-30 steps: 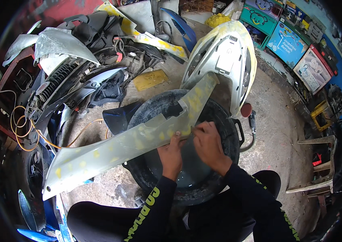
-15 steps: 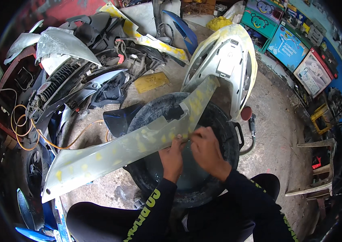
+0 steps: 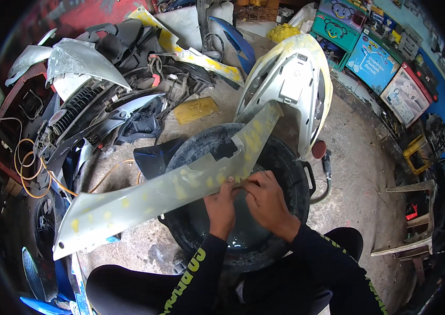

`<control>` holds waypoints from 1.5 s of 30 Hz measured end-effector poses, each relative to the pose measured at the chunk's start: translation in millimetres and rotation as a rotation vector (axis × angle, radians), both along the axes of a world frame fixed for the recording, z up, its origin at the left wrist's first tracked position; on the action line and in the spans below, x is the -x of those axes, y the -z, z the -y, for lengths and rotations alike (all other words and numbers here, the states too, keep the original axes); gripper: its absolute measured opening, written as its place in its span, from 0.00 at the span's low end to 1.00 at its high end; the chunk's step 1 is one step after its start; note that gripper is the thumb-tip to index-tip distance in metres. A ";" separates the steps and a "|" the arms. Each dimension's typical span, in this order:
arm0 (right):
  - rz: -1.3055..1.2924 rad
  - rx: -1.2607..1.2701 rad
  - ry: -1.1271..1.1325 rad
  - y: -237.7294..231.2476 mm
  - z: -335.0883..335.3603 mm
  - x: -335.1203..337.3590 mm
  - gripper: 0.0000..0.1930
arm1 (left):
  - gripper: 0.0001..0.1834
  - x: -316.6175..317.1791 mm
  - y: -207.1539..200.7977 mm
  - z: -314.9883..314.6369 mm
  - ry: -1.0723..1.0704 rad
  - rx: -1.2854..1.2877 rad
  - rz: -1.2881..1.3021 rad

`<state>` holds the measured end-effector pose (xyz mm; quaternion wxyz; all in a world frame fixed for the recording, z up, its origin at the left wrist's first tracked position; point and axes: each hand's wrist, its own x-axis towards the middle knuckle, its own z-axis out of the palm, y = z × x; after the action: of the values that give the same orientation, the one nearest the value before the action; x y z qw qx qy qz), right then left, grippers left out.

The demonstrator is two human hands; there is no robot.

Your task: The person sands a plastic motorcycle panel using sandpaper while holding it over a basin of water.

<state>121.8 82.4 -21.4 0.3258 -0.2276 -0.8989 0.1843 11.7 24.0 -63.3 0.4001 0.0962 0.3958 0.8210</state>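
Note:
A long grey motorcycle body panel (image 3: 143, 202) with yellow patches lies slantwise over a round black tub (image 3: 302, 210) that has cloudy water (image 3: 241, 239) in its bottom. My left hand (image 3: 221, 210) grips the panel's near edge, thumb on top and the other fingers hidden beneath. Close beside it, my right hand (image 3: 271, 205) is closed, its fingertips pinched together at that same edge near the left thumb. Whatever the right fingers hold, if anything, is too small or hidden to tell.
A white-and-yellow motorcycle fairing (image 3: 290, 79) stands just beyond the tub. To its right lies a sander-like tool with a round red pad (image 3: 319, 149) on a hose. Motorcycle parts (image 3: 80, 105) crowd the left; a wooden stool (image 3: 409, 220) stands at right. A yellow sheet (image 3: 196, 109) lies on the floor.
My right hand's fingertips have come down and slightly left, closer to the left thumb at the panel's edge. The left hand keeps its grip, and the panel has barely shifted.

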 end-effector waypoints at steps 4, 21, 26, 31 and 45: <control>0.035 -0.069 0.106 4.1 -21.6 -6.2 0.12 | 0.20 -6.2 -6.9 -1.8 0.009 0.009 -0.014; -0.009 0.058 0.065 8.3 -7.7 0.4 0.11 | 0.18 1.8 -3.7 -0.8 -0.001 0.011 -0.009; 0.027 0.057 0.139 7.3 -17.7 3.4 0.10 | 0.18 1.8 -2.1 -2.5 0.005 0.021 0.007; -0.040 0.019 0.119 11.3 -22.9 -0.1 0.11 | 0.18 1.8 -1.3 -3.2 0.018 0.024 -0.004; -0.121 0.077 0.051 6.0 -5.7 6.8 0.11 | 0.20 9.6 -12.3 -0.3 0.050 0.004 -0.006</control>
<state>115.1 88.2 -27.4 0.3752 -0.2511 -0.8638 0.2238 2.1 24.3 -51.1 0.4198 0.1076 0.3962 0.8095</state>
